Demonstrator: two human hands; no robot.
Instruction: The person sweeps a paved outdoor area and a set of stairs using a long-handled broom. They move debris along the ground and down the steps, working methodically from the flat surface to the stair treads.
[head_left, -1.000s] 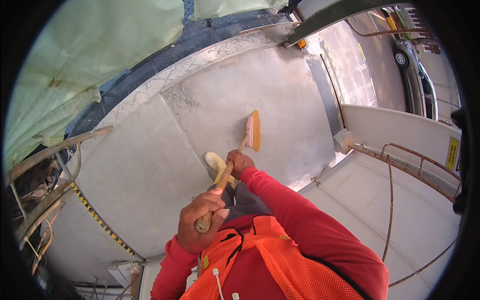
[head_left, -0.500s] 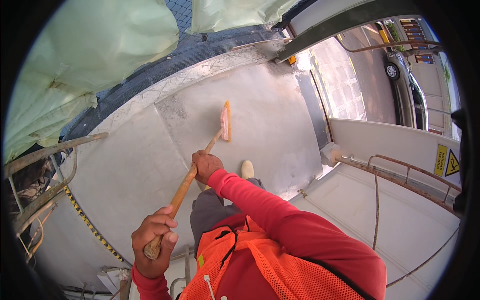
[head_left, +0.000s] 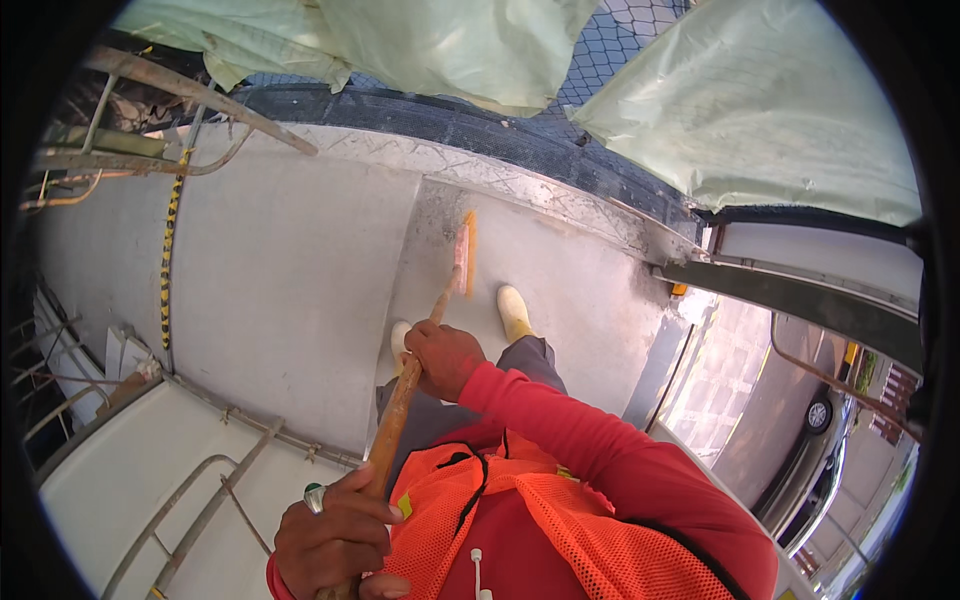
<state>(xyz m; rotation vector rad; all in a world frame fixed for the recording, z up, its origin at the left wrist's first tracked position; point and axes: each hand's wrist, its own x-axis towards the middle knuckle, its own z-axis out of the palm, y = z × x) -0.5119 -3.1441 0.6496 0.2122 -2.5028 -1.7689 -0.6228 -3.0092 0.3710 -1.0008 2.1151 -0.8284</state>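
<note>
A push broom with a wooden handle (head_left: 396,420) slants away from me across the grey concrete floor (head_left: 300,250). Its pink-and-orange head (head_left: 466,256) rests on the slab beside a seam, near a darker patch of dirt. My right hand (head_left: 443,360) is wrapped round the middle of the handle. Close to my body, my left hand (head_left: 335,535), with a ring on one finger, is closed on the handle near its end. My pale boots (head_left: 514,312) stand just short of the broom head.
Along the far side runs a rough concrete curb (head_left: 380,150) below dark mesh and pale green plastic sheeting (head_left: 450,45). Rusty metal rails (head_left: 200,110) stand at left, near a yellow-black striped strip (head_left: 168,260). A parked car (head_left: 820,450) is beyond the right-hand opening.
My view and body have turned to the right. The broom head now lies closer to the seam and the dirty patch. Both hands stay on the handle, and both boots show now.
</note>
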